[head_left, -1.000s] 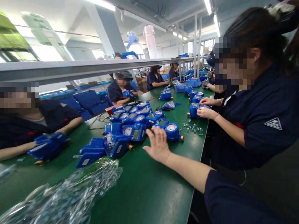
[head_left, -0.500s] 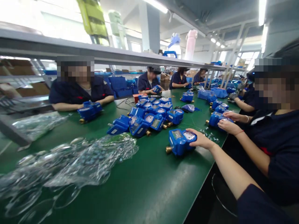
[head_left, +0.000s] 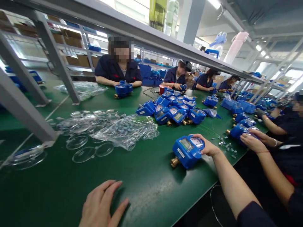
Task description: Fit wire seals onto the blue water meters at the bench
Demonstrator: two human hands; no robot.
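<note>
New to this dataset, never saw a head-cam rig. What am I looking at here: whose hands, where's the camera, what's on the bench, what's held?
There is no machine: the one camera sits on a person's head, looking forward and down. The right hand grips a blue meter with a brass fitting, resting on the green table. The left hand lies flat and open on the table, holding nothing. Further off lie a plastic bag of small parts, clear round covers and a cluster of blue meters. Co-workers sit around the table.
</note>
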